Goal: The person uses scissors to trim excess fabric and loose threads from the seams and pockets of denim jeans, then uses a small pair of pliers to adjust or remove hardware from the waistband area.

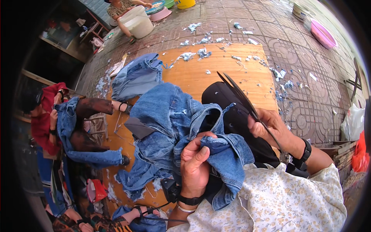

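Blue denim jeans (166, 112) lie bunched over my lap and the wooden board. My left hand (195, 162) is closed on them, thumb and fingers pinching a frayed, folded edge. In my right hand (272, 129) is a pair of black scissors (241, 94), the long blades pointing up and away to the left, slightly apart. The blades are beside the denim and not touching the pinched edge. Under them my leg in black trousers (220, 96) shows. An open denim loop (208, 116) with loose threads lies between the two hands.
More folded denim (139, 75) rests on the wooden board (185, 79), with scraps (203, 53) scattered there and on the paving. At left a person in red (48, 120) handles jeans; another sits at lower left. Beyond are a white bucket (136, 22) and a pink basin (323, 34).
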Demonstrator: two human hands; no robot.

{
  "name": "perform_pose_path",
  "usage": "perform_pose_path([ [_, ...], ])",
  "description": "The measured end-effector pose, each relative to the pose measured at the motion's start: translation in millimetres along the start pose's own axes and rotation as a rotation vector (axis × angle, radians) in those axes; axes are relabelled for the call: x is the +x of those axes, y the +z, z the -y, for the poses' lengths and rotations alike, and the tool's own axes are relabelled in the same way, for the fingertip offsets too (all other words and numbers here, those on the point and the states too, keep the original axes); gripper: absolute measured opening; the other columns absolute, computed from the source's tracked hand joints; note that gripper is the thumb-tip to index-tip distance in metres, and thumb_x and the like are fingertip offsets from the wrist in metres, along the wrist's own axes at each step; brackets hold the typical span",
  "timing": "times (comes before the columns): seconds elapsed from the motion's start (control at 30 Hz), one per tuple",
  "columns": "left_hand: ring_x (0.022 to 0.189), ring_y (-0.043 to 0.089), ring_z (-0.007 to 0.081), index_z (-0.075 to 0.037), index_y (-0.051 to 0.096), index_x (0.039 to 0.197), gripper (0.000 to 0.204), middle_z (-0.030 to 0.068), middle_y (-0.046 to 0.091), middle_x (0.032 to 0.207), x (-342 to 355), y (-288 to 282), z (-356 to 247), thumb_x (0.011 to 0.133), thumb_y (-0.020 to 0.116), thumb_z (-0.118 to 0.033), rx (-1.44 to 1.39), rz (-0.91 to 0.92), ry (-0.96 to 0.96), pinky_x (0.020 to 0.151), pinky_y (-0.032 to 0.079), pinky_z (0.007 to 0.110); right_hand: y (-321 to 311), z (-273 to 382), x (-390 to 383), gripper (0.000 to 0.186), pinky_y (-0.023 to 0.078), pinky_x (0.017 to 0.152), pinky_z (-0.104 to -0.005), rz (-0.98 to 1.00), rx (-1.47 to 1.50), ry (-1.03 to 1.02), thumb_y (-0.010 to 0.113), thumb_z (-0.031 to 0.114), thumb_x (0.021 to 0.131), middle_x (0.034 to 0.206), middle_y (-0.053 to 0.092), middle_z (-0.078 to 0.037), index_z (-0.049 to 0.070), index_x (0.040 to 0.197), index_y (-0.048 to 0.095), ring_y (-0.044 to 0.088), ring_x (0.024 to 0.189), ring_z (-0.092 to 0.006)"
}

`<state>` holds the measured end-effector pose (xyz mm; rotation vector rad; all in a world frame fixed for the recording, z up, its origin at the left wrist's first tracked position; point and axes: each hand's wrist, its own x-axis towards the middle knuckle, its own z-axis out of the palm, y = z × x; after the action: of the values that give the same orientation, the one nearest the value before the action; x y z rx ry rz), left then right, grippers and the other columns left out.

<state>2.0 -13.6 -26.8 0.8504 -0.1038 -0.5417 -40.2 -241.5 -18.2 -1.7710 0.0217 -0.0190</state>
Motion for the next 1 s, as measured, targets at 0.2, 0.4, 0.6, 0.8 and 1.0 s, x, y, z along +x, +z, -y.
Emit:
perform_pose_path([
  [0.2,0.112,0.050,0.0197,0.005,0.061,0.104,0.031,0.0151,0.047,0.130,0,12,0,0.078,0.066,-0.013,0.360,0.101,0.212,0.097,0.038,0.033,13,19,2,0.039,0.027,0.049,-0.0235,0.039,0.081,-0.133,0.077,0.038,0.075,0.063,0.042,0.003,0.006,0.077,0.053,0.034,0.055,-0.0065],
  [0.4,0.096,0.047,0.0168,0.002,0.060,0.103,0.032,0.0151,0.045,0.125,-1,17,-5,0.077,0.070,-0.013,0.623,0.219,0.395,0.088,0.040,0.031,17,15,1,0.033,0.025,0.048,-0.0221,0.017,-0.057,-0.299,0.083,0.015,0.069,0.065,0.044,0.005,0.006,0.090,0.058,0.033,0.052,-0.0043],
  [0.6,0.092,0.049,0.0154,0.003,0.052,0.118,0.046,0.0137,0.047,0.126,3,15,-3,0.079,0.066,-0.019,0.151,0.145,0.370,0.078,0.041,0.027,16,4,1,0.035,0.029,0.054,-0.0182,0.153,0.377,-0.082,0.082,0.011,0.070,0.077,0.050,0.007,0.005,0.091,0.055,0.036,0.061,-0.0007],
  [0.8,0.093,0.051,0.0190,0.003,0.053,0.116,0.040,0.0187,0.053,0.121,8,5,-12,0.081,0.057,-0.016,0.029,0.122,0.327,0.074,0.043,0.028,17,10,0,0.034,0.032,0.059,-0.0179,0.117,0.309,-0.065,0.080,0.006,0.071,0.080,0.050,0.007,0.006,0.092,0.053,0.041,0.069,-0.0021],
  [1.0,0.095,0.055,0.0223,0.003,0.061,0.100,0.024,0.0171,0.057,0.112,-6,14,-28,0.078,0.062,-0.005,0.572,0.057,0.391,0.085,0.044,0.036,21,17,7,0.030,0.033,0.059,-0.0183,0.022,0.315,0.023,0.079,0.004,0.069,0.075,0.047,0.007,0.008,0.086,0.054,0.042,0.068,-0.0026],
])
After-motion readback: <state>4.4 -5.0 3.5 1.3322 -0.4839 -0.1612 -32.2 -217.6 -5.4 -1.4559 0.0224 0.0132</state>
